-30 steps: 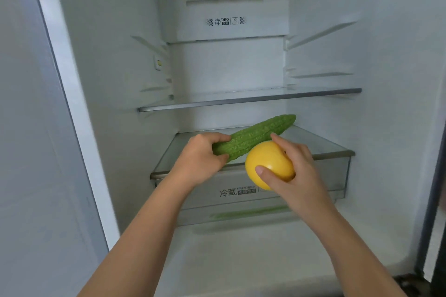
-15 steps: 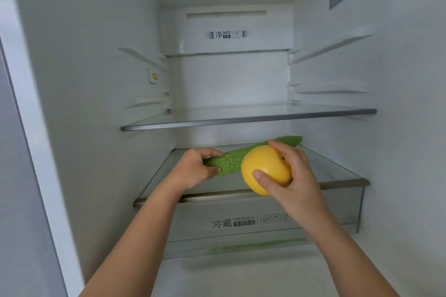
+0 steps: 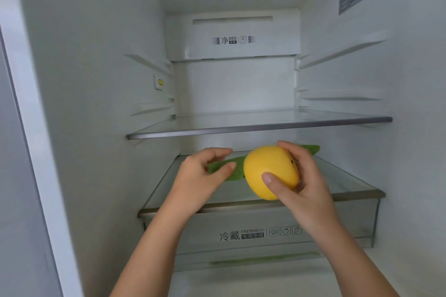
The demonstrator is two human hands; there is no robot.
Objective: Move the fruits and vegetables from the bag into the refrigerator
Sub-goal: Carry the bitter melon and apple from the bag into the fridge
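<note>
Inside the open refrigerator, my left hand [image 3: 205,176] grips the near end of a long bumpy green gourd [image 3: 231,169], which lies low over the glass shelf [image 3: 350,183] above the crisper drawer. Its far tip shows behind my right hand [image 3: 301,183]. That hand holds a round yellow fruit [image 3: 268,171] just above the shelf's front part, in front of the gourd. The fruit hides the gourd's middle. The bag is out of view.
A second glass shelf [image 3: 260,125] spans the compartment just above my hands. The clear crisper drawer [image 3: 241,236] with printed labels sits below, with something green dimly visible near its bottom. White fridge walls close in left and right.
Both hands have carried the gourd and the yellow fruit deeper and lower into the fridge, between the two shelves. The gourd has tilted flatter toward the lower shelf, and the camera has moved closer.
</note>
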